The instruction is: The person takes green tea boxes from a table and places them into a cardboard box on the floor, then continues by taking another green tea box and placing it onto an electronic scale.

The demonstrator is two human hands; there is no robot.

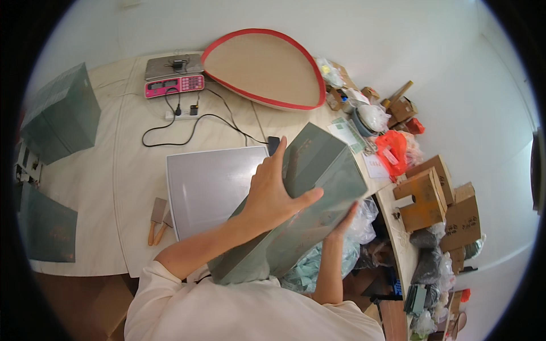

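Note:
A long green-grey box-shaped bundle [315,170], with what looks like clear wrapping, stands tilted against my chest, above the near edge of the table. My left hand [277,192] lies across its upper part with fingers and thumb spread wide. At its right side is my right hand [342,222], its fingers partly hidden by the bundle. Behind and left of the bundle lies a flat grey panel with a light rim [204,183]. Two wooden-handled scrapers [158,213] rest beside the panel's left edge.
Green stacks [68,115] stand at the far left. Toward the wall are a pink-fronted scale [175,86], a power strip [185,113] with black cables, and a large red-rimmed tray [264,68]. Plastic bags [373,117] and cardboard boxes [420,200] crowd the right side.

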